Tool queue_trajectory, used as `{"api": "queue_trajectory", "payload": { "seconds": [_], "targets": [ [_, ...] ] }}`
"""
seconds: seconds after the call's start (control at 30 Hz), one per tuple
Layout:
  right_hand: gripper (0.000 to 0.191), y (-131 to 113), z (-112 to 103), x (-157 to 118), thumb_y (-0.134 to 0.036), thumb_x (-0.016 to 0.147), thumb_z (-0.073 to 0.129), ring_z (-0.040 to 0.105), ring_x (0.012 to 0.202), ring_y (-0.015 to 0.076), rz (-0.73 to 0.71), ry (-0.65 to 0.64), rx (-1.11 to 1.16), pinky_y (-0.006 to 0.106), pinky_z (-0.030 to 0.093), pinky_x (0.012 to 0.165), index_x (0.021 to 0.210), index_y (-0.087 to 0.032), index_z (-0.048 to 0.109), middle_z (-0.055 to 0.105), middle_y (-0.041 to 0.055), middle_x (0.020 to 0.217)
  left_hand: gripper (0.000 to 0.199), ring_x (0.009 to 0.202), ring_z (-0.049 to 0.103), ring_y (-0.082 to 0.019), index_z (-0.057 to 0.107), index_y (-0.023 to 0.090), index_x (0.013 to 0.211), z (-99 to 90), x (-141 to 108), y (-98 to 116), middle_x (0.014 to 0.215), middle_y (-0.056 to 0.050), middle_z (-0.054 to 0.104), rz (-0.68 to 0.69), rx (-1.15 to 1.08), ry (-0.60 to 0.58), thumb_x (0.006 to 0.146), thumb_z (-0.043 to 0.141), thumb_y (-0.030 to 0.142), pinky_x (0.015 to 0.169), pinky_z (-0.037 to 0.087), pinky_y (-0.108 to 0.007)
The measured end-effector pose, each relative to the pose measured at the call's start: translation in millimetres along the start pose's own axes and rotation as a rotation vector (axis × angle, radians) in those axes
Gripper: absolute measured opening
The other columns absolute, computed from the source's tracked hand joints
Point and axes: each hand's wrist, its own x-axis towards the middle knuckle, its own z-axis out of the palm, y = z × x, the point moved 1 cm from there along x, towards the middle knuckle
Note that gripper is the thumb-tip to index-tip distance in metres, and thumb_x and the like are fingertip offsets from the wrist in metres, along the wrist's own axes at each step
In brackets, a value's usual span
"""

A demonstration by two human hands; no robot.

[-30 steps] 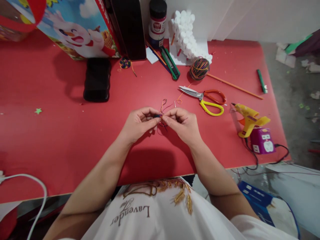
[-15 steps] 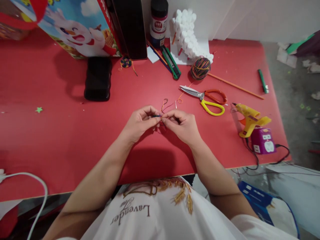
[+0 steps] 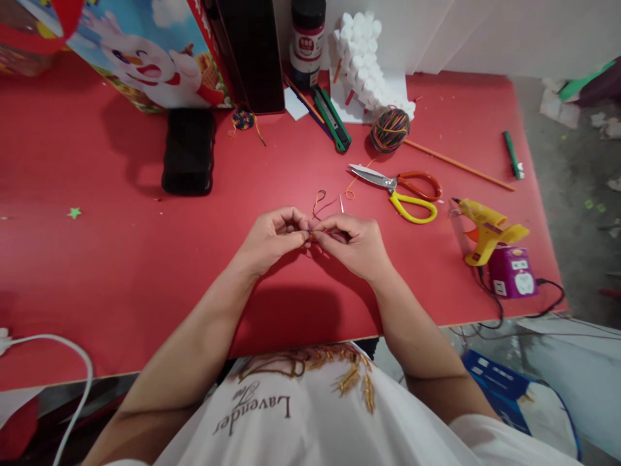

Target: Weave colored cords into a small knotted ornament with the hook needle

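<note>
Both of my hands meet over the middle of the red table, fingertips nearly touching. My left hand (image 3: 275,241) is closed, thumb and forefinger pinching a small dark piece of yarn work mostly hidden by the fingers. Opposite it, my right hand (image 3: 352,244) is closed in a pinch on multicoloured yarn at that same piece. A loop of loose yarn (image 3: 317,199) lies just beyond the fingertips. Above the right knuckles shows a thin silvery rod (image 3: 341,203), like a needle or crochet hook; whether the hand holds it I cannot tell.
Scissors (image 3: 417,208) and a yarn ball (image 3: 389,129) lie beyond my right hand. A yellow glue gun (image 3: 486,226) and purple box (image 3: 514,275) stand at right. Further back are a green cutter (image 3: 332,119), a bottle (image 3: 307,48) and a crocheted disc (image 3: 242,119). A black case (image 3: 189,152) sits left.
My fingers have shifted slightly at the pinch, and less of the dark yarn piece shows between them. Everything on the table stays put; the view has moved a little.
</note>
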Motion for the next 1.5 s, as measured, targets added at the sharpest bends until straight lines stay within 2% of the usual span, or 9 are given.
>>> {"api": "queue_trajectory", "payload": {
  "seconds": [0.2, 0.5, 0.67, 1.03, 1.27, 1.5],
  "targets": [
    [0.011, 0, 0, 0, -0.02, 0.089, 0.07, 0.036, 0.052, 0.0069, 0.062, 0.009, -0.017, 0.025, 0.03, 0.054, 0.083, -0.017, 0.078, 0.053, -0.0074, 0.058, 0.019, 0.061, 0.067, -0.011, 0.066, 0.015, 0.075, 1.5, 1, -1, 0.072, 0.0, 0.07, -0.049, 0.008, 0.035, 0.065, 0.083, 0.015, 0.062, 0.057, -0.024],
    [0.011, -4, 6, -5, -0.018, 0.089, 0.07, 0.032, 0.05, 0.0063, 0.033, 0.087, -0.017, 0.024, 0.029, 0.052, 0.079, -0.018, 0.076, 0.037, -0.0106, 0.053, 0.014, 0.058, 0.063, -0.011, 0.065, 0.016, 0.071, 5.7, 1, -3, 0.068, 0.0, 0.069, -0.086, -0.056, 0.022, 0.062, 0.075, 0.013, 0.057, 0.052, -0.023],
    [0.011, -5, 8, -7, -0.017, 0.088, 0.07, 0.033, 0.05, 0.0061, 0.022, 0.124, -0.046, 0.024, 0.029, 0.052, 0.077, -0.019, 0.074, 0.041, -0.0101, 0.053, 0.012, 0.059, 0.063, -0.012, 0.065, 0.016, 0.071, 6.1, 1, -5, 0.069, -0.001, 0.069, -0.077, -0.075, 0.0, 0.064, 0.075, 0.013, 0.058, 0.052, -0.024],
    [0.01, -4, 4, -4, -0.018, 0.089, 0.068, 0.037, 0.049, 0.006, 0.029, 0.079, -0.019, 0.023, 0.033, 0.054, 0.081, -0.018, 0.074, 0.042, -0.0107, 0.052, 0.015, 0.062, 0.063, -0.013, 0.068, 0.015, 0.079, 3.1, 0, -6, 0.074, -0.003, 0.07, -0.099, -0.133, -0.019, 0.073, 0.082, 0.02, 0.061, 0.053, -0.027],
    [0.011, -4, 7, -5, -0.023, 0.09, 0.07, 0.036, 0.049, 0.0069, 0.021, 0.08, -0.048, 0.024, 0.034, 0.055, 0.08, -0.019, 0.075, 0.04, -0.0105, 0.051, 0.014, 0.062, 0.063, -0.012, 0.066, 0.016, 0.077, 4.0, 0, -9, 0.074, -0.002, 0.07, -0.097, -0.121, 0.0, 0.071, 0.078, 0.016, 0.062, 0.052, -0.027],
    [0.01, -5, 11, -7, -0.017, 0.089, 0.07, 0.035, 0.048, 0.0054, -0.037, 0.138, -0.048, 0.023, 0.032, 0.052, 0.081, -0.017, 0.075, 0.041, -0.0109, 0.052, 0.013, 0.063, 0.062, -0.011, 0.064, 0.017, 0.075, 3.2, 1, -8, 0.075, 0.0, 0.068, -0.054, -0.086, -0.019, 0.07, 0.074, 0.012, 0.062, 0.05, -0.026]
  ]
}}
